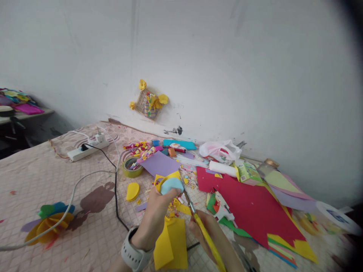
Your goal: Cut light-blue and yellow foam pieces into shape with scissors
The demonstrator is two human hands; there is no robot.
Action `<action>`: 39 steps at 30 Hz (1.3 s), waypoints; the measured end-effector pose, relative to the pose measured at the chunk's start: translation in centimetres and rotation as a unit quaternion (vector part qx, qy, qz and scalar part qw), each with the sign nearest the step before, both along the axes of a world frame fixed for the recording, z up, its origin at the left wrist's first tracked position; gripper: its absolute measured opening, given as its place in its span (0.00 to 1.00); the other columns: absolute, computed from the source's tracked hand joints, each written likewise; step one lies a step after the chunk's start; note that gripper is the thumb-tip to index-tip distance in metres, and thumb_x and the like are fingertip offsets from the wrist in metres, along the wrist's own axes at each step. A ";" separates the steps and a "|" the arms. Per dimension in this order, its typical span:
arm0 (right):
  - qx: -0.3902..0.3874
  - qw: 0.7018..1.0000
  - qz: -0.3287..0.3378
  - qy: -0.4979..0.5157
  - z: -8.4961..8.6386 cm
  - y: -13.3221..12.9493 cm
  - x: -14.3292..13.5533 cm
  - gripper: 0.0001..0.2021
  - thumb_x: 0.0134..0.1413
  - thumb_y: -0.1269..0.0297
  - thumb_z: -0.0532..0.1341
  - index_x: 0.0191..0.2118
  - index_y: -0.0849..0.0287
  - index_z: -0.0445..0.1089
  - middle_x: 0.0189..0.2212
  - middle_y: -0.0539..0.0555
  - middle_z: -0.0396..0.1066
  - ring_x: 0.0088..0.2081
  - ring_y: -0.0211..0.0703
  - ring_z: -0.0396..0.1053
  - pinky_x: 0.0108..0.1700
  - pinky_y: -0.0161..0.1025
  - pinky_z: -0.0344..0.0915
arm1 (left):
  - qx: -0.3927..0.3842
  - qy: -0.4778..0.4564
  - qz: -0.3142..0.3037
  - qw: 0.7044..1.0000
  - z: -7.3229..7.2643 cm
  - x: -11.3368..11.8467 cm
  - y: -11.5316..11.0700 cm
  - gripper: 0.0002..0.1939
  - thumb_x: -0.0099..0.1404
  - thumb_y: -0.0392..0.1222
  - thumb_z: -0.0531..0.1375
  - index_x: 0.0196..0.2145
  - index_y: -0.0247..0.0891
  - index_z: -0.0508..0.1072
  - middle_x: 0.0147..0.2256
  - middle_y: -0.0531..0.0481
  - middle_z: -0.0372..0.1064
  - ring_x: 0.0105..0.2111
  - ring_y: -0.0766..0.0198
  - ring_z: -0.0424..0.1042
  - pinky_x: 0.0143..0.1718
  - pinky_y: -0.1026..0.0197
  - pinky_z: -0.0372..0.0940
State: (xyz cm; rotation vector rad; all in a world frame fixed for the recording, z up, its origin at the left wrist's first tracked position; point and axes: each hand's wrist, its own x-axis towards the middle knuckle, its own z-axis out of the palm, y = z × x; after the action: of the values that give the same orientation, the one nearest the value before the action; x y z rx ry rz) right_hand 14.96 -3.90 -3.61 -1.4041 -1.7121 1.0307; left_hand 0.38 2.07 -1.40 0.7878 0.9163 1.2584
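Observation:
My left hand (154, 211), with a pale watch at its wrist, pinches a rounded light blue piece of paper (171, 185) against yellow paper (176, 174). In my right hand (211, 230) are scissors (191, 206) with a long yellow handle. Their blades point up and away, touching or very near the right edge of the held paper. How far the blades are apart is hard to see. Below my hands lie yellow paper sheets (178, 245). Cut yellow rounded pieces (132, 191) rest to the left, and small scraps are scattered around.
A red sheet (241, 204) bears a white glue gun (223, 207) at its left edge. Purple paper (160, 163) and a tape roll (132, 168) lie beyond my hands. A power strip (88, 149) trails cords across the left side, near a paper flower (51, 224).

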 end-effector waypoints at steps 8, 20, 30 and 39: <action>0.016 0.999 -0.049 -0.010 1.1 -0.8 -0.7 0.09 0.54 0.60 0.55 0.28 0.58 0.66 0.20 0.47 0.62 0.22 0.40 0.60 0.23 0.35 0.59 | -0.008 0.003 0.009 1.000 0.2 0.0 0.0 0.05 0.49 0.32 0.63 0.27 0.35 0.72 0.21 0.57 0.67 0.21 0.69 0.64 0.25 0.67 0.61; 0.005 1.000 -0.021 0.016 -0.4 0.3 0.2 0.12 0.50 0.57 0.59 0.23 0.57 0.59 0.18 0.44 0.52 0.20 0.36 0.49 0.20 0.33 0.49 | -0.011 0.003 0.004 1.000 0.4 0.0 -0.1 0.06 0.48 0.34 0.63 0.28 0.36 0.72 0.22 0.56 0.68 0.21 0.67 0.65 0.27 0.65 0.62; -0.092 0.991 0.089 0.042 0.0 -1.3 5.7 0.19 0.36 0.59 0.71 0.36 0.57 0.70 0.29 0.49 0.68 0.28 0.41 0.64 0.28 0.32 0.61 | 0.008 0.015 0.008 1.000 -0.1 -0.2 0.1 0.07 0.48 0.37 0.65 0.27 0.35 0.72 0.23 0.55 0.68 0.23 0.67 0.66 0.28 0.65 0.62; 0.075 0.955 -0.093 0.272 -0.6 0.3 3.7 0.14 0.49 0.55 0.63 0.34 0.53 0.58 0.40 0.56 0.69 0.42 0.51 0.69 0.41 0.45 0.66 | 0.052 0.085 -0.124 0.987 0.2 1.8 -1.7 0.04 0.48 0.33 0.63 0.26 0.36 0.75 0.22 0.54 0.69 0.22 0.66 0.64 0.26 0.66 0.60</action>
State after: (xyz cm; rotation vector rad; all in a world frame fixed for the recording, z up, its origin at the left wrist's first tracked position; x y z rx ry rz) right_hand 18.70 -3.62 -4.22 -1.0354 -1.2034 1.0374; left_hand 2.19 0.38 -1.20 1.0713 0.8638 1.0380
